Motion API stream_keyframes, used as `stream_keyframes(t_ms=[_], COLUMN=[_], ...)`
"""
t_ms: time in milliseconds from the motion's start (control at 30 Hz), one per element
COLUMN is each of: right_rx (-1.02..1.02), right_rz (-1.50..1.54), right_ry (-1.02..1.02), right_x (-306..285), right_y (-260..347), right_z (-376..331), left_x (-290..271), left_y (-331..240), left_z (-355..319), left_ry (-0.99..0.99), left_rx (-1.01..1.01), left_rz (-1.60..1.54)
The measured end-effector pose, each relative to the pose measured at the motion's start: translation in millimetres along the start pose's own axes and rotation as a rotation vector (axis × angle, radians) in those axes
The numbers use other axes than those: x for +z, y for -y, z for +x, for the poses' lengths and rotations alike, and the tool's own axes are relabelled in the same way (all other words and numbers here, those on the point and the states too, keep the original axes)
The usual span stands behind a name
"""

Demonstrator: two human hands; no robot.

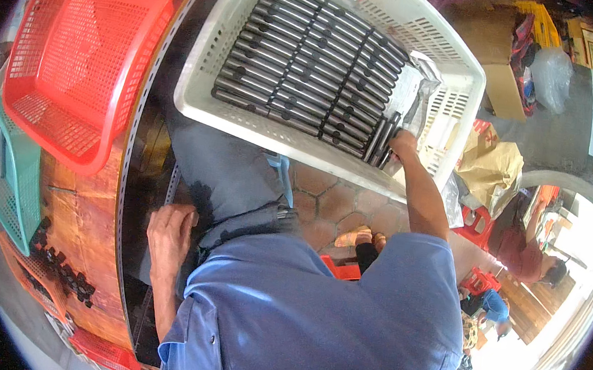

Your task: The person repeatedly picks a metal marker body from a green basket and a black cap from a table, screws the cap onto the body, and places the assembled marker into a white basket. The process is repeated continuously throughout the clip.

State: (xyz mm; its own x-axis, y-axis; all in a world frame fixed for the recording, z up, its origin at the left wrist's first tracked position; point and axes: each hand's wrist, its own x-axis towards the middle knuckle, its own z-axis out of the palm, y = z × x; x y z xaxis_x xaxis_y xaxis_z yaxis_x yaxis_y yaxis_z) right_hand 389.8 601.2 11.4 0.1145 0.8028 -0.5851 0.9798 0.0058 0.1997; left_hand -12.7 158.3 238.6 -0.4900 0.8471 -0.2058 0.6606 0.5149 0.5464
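A white plastic basket [258, 135] stands ahead of me, holding rows of dark metal rods [316, 58] with shiny bands, laid side by side. My right hand [404, 146] reaches into its near right part. Its fingers are closed on short metal rods [385, 138] standing at an angle to the rows; how many it grips is hidden. Beside them lie crumpled clear plastic [425, 90] and pale paper. My left hand [169, 233] is beside my left thigh at the bench edge, its fingers curled in; what they hold, if anything, is hidden.
On the wooden bench [86, 215] at left are a red basket [98, 94], a green basket [24, 194] with rods, and scattered small black pieces [63, 273]. Brown paper bags [491, 164] and a cardboard box [497, 69] stand at right. People sit further right.
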Motion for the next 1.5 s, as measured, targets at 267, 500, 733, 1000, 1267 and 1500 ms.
stream_keyframes(t_ms=[267, 500, 733, 1000, 1267, 1500], right_rx=[-0.190, -0.213, -0.192, -0.123, -0.134, -0.089], right_rz=[0.241, 0.257, 0.172, 0.347, 0.204, 0.210], right_ry=[0.089, -0.094, -0.056, 0.249, 0.194, 0.186], right_x=[-57, -5, -33, -36, -36, -25], right_y=[31, 14, 30, 28, 32, 30], right_z=[-18, 18, -8, -20, -38, -33], left_x=[1, 5, 8, 9, 12, 12], left_y=[15, 13, 12, 14, 14, 16], left_z=[-6, -5, -7, -8, -9, -8], left_ry=[-0.003, -0.014, 0.020, 0.016, 0.021, 0.017], left_rx=[-0.012, -0.006, -0.035, -0.050, -0.045, -0.045], left_rz=[0.070, 0.006, 0.034, 0.035, 0.020, 0.011])
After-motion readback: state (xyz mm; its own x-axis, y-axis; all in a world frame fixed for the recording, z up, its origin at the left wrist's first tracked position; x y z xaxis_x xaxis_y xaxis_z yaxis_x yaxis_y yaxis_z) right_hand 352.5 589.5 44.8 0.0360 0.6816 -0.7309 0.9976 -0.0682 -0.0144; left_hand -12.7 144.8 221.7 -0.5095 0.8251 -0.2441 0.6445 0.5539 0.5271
